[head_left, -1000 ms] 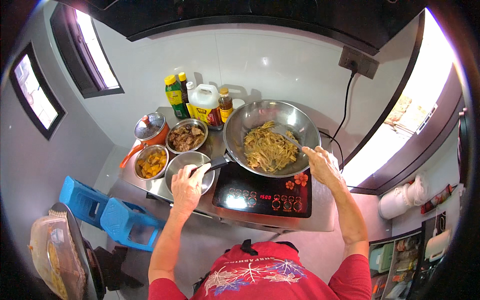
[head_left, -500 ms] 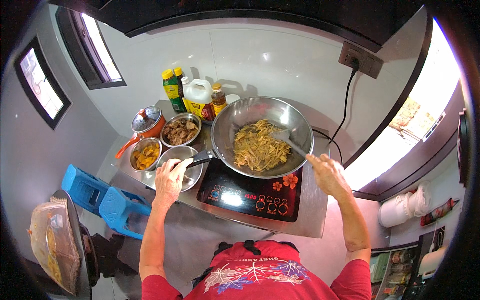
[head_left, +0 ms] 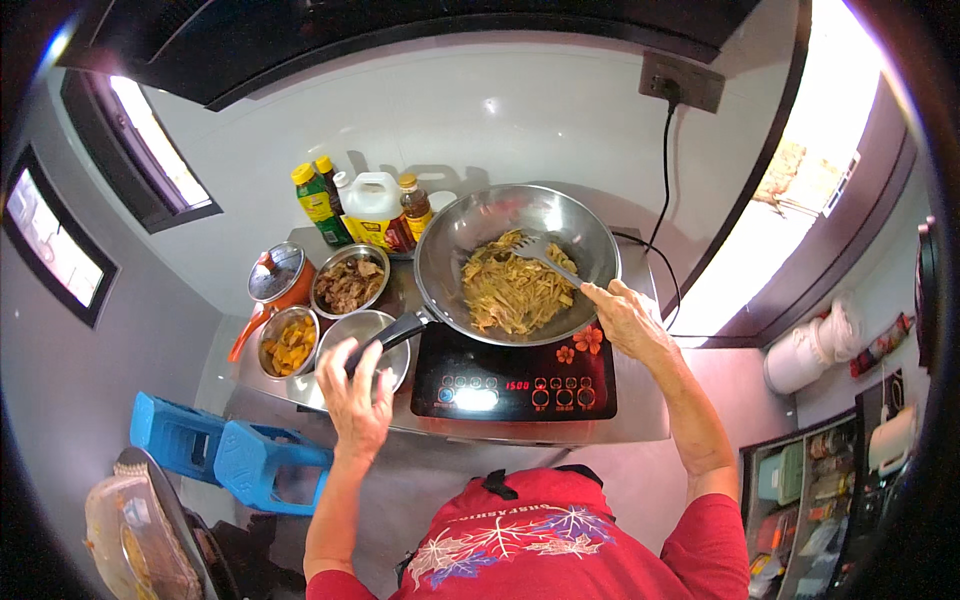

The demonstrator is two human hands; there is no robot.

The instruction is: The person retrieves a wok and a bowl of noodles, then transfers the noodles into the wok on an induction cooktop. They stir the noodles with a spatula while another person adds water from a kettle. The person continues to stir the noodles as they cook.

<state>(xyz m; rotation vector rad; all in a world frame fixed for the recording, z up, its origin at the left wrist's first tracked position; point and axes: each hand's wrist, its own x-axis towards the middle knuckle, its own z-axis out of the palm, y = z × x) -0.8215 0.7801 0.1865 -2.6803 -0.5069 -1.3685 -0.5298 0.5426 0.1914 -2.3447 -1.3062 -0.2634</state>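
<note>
A steel wok [head_left: 598,235] with pale shredded food [head_left: 510,290] in it rests on a black induction cooker [head_left: 515,372]. My right hand [head_left: 632,322], at the wok's right rim, is closed round the handle of a grey slotted spatula [head_left: 560,263]. The spatula's blade lies on the far part of the food. My left hand [head_left: 355,405] is by the end of the wok's black handle [head_left: 395,337], its fingers apart and loose around the tip. Just behind that hand is a steel bowl [head_left: 398,362], partly covered by the handle.
Left of the wok stand a bowl of browned meat [head_left: 350,284], a bowl of orange chunks [head_left: 289,342] and a lidded orange pot [head_left: 282,275]. Sauce bottles [head_left: 320,205] and a white jug [head_left: 374,200] line the wall. Blue stools [head_left: 262,462] stand at lower left; a black cord [head_left: 665,190] hangs at right.
My left hand has loosened from the wok handle, its fingers spreading. The spatula's blade has moved to the far side of the food and shows its slots. The whole view has shifted and turned slightly.
</note>
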